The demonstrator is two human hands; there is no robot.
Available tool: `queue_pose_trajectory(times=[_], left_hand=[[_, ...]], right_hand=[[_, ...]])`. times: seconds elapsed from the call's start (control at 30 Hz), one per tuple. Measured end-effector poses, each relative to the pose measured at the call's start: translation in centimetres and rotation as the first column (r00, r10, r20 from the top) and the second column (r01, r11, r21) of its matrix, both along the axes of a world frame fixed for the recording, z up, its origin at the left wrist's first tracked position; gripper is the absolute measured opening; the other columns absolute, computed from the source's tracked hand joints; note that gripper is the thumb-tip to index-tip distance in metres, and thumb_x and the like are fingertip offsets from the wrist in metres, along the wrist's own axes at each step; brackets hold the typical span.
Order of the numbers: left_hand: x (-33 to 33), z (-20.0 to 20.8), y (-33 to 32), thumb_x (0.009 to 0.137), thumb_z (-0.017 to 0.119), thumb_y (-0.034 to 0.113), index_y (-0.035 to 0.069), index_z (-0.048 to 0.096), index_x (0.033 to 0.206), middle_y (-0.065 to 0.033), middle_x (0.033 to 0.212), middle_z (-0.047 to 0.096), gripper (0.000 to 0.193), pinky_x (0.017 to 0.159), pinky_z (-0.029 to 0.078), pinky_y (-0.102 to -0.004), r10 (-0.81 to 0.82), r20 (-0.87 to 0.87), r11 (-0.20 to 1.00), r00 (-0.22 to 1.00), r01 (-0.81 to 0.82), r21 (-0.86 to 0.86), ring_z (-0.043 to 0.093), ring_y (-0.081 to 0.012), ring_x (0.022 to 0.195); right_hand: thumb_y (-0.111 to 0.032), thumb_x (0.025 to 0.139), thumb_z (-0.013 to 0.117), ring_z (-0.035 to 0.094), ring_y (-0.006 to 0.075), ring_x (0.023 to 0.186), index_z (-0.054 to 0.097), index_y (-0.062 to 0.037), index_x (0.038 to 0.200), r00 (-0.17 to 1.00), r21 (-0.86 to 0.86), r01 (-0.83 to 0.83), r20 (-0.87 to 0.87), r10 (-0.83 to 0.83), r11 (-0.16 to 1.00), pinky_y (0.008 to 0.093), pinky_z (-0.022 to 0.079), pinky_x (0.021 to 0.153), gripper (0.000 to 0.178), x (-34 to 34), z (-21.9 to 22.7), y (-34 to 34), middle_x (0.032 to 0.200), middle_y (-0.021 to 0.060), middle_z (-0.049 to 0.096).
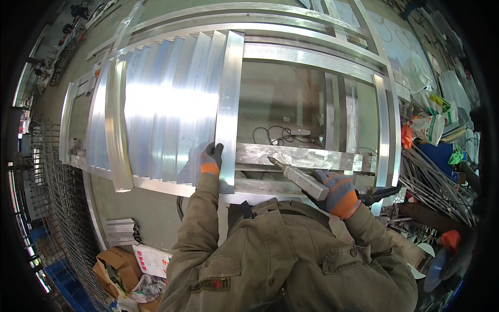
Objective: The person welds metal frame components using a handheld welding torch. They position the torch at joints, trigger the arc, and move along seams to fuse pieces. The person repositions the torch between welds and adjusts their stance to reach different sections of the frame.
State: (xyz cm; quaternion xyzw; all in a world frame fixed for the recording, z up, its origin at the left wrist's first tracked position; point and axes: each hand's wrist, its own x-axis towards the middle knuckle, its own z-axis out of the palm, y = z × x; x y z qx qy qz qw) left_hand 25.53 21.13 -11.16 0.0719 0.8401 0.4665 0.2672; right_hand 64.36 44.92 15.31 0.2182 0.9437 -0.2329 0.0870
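My left hand (211,159), in a grey glove with an orange cuff, is closed at the edge of the rightmost aluminium slat (230,104). This slat lies across the metal frame (312,54), next to a row of overlapping shiny slats (166,99). My right hand (339,193), gloved the same way, is wrapped around a grey pistol-type power tool (303,180) with a narrow tapered nose. That nose points up and left, over a crossbar (312,157) of the frame. My right fingers are partly hidden behind the tool's body.
A loose aluminium profile (117,125) lies on top of the slats at left. A black cable (280,136) shows through the frame opening. Thin metal rods (434,177) and plastic bags (429,127) are piled at right. A cardboard box (117,270) stands at lower left, near wire mesh (54,177).
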Motion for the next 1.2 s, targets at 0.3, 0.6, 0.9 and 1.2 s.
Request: queue_pose_trajectory(times=[0.3,0.6,0.9,1.2], left_hand=[[-0.9,-1.2,0.1,0.104,0.085,0.032,-0.008,0.074,0.14,-0.0178,0.12,0.084,0.056,0.095,0.06,-0.0371,0.001,0.001,0.999,1.0,-0.001,0.04,0.076,-0.023,0.103],[-2.4,-0.3,0.1,0.103,0.085,0.035,-0.006,0.077,0.138,-0.013,0.118,0.084,0.055,0.093,0.059,-0.0376,-0.096,0.045,0.994,0.994,0.098,-0.049,0.073,-0.0213,0.099],[-1.8,0.1,0.6,0.1,0.089,0.031,-0.009,0.077,0.133,-0.0125,0.102,0.083,0.052,0.085,0.059,-0.0359,-0.05,0.014,0.998,0.999,0.051,-0.031,0.072,-0.0199,0.089],[-5.9,-0.5,-0.1,0.097,0.088,0.053,-0.005,0.076,0.142,-0.0257,0.141,0.079,0.074,0.111,0.059,-0.0466,-0.353,0.045,0.899,0.935,0.352,-0.262,0.077,-0.038,0.125]], right_hand=[[-0.037,0.093,0.086,0.076,0.0402,0.091,0.072,-0.0086,0.133,0.998,0.112,-0.05,0.042,0.045,0.992,0.053,0.061,0.076,0.051,1.1,-1.0,0.5,0.101,0.0175,0.077],[-0.043,0.096,0.086,0.076,0.0417,0.085,0.072,-0.0082,0.127,1.0,0.02,-0.015,0.008,0.015,1.0,0.0536,0.06,0.072,0.049,1.1,2.2,0.6,0.099,0.0192,0.078],[-0.042,0.096,0.086,0.075,0.0422,0.08,0.072,-0.0086,0.126,0.998,0.031,-0.033,-0.054,0.035,0.999,0.0535,0.059,0.069,0.047,1.2,1.5,0.4,0.092,0.0186,0.077],[-0.038,0.098,0.085,0.075,0.0452,0.081,0.072,-0.0087,0.124,0.997,-0.065,-0.069,-0.038,0.067,0.996,0.053,0.059,0.069,0.042,0.0,3.0,1.1,0.093,0.0212,0.076]])
